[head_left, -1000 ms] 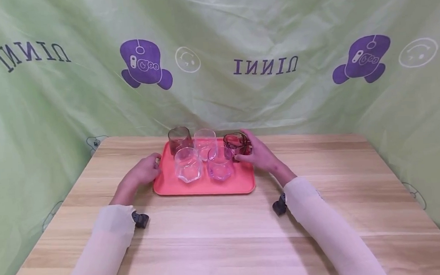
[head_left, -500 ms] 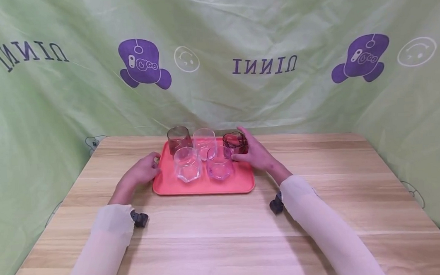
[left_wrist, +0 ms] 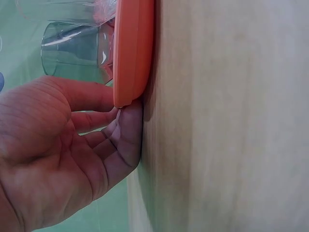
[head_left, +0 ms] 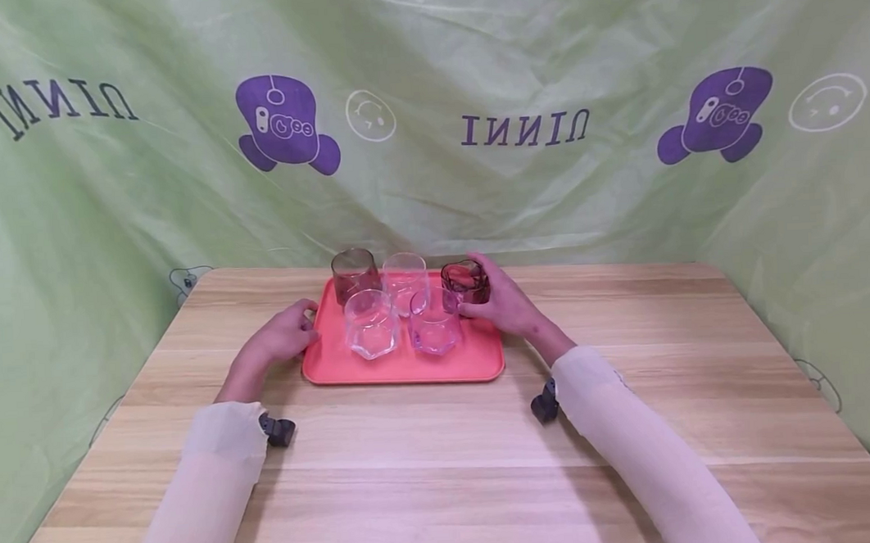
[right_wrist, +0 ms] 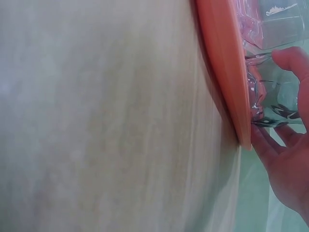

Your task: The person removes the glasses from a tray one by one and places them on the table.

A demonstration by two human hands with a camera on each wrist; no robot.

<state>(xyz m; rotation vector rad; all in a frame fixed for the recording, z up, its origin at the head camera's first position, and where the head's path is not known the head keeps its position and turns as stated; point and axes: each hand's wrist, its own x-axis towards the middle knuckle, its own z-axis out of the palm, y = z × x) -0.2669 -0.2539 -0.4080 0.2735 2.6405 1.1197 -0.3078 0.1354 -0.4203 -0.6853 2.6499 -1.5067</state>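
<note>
A red-pink tray [head_left: 403,371] bears several drinking glasses. My left hand [head_left: 279,333] pinches the tray's left edge; in the left wrist view the thumb lies over the tray rim [left_wrist: 133,48] and the fingers tuck under it. My right hand [head_left: 509,302] curls around a dark, wavy-sided glass [head_left: 465,280] standing at the tray's right end. From the right wrist, the thumb shows on one side of that dark glass [right_wrist: 280,92] and the fingers on the other, low by the tray edge. Beside it stands a pink-tinted faceted glass [head_left: 436,337].
Farther left on the tray are a clear faceted glass [head_left: 374,338], a tall clear glass [head_left: 406,275] and a smoky brown glass [head_left: 356,277], close together. The wooden table [head_left: 416,477] reaches to a green printed curtain [head_left: 431,198] behind and at both sides.
My right hand has shifted slightly left, closer around the dark glass. The left hand and the tray stay where they were.
</note>
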